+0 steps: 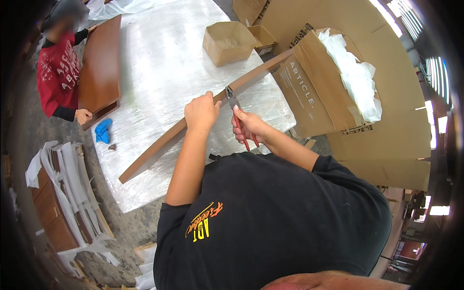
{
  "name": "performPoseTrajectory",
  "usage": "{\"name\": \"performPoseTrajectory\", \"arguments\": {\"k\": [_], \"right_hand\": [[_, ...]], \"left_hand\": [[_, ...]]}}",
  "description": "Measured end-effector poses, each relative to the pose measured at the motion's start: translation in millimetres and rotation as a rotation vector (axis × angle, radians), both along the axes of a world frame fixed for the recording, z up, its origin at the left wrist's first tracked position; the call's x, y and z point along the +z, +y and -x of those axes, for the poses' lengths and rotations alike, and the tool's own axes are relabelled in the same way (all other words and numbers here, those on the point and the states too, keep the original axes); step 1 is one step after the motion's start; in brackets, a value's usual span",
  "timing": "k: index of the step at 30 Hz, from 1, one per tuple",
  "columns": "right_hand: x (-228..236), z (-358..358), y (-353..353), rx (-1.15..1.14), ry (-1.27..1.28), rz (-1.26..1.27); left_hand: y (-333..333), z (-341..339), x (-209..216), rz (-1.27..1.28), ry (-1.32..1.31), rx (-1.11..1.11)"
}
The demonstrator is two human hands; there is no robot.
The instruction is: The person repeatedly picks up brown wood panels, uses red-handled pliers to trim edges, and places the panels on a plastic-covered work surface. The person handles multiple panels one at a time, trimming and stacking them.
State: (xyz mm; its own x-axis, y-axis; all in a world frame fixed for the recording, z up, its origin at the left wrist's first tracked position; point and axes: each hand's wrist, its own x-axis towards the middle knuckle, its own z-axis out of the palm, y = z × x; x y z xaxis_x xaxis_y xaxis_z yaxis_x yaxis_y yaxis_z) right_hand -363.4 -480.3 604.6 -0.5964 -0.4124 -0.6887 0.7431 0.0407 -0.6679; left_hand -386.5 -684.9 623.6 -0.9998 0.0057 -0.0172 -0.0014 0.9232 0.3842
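A long brown wooden board [157, 149] stands on its narrow edge across the plastic-wrapped table. My left hand [202, 112] grips the board's top edge near its middle. In my right hand [249, 127] is a pair of pliers [234, 102] with red handles, my fingers wrapped round them. The jaws of the pliers touch the board's upper edge, just right of my left hand. What lies between the jaws is too small to make out.
At the left a co-worker [60, 72] in a red shirt holds a brown wooden panel [100, 63]. A blue glove [103, 131] lies on the wrapped table [164, 43]. Cardboard boxes [227, 46] and a large carton [309, 96] with white foam stand right. Wrapped panels [67, 193] stack lower left.
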Motion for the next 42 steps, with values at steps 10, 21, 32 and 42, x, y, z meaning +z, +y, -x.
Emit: {"name": "performPoseTrajectory", "arguments": {"k": [10, 21, 32, 42], "right_hand": [[-59.9, -0.7, 7.1, -0.024, -0.138, 0.653], [-16.6, 6.1, 42.4, 0.269, -0.191, 0.614], [75.8, 271.4, 5.5, -0.072, 0.132, 0.425], [-28.0, 442.9, 5.5, -0.057, -0.203, 0.245]], "left_hand": [[1.0, 3.3, -1.8, 0.034, 0.032, -0.008], [-2.8, 13.6, 7.1, 0.064, -0.003, 0.037], [-10.8, 24.5, 17.2, 0.057, -0.027, 0.059], [-1.9, 7.9, 11.4, 0.001, 0.059, 0.06]]}}
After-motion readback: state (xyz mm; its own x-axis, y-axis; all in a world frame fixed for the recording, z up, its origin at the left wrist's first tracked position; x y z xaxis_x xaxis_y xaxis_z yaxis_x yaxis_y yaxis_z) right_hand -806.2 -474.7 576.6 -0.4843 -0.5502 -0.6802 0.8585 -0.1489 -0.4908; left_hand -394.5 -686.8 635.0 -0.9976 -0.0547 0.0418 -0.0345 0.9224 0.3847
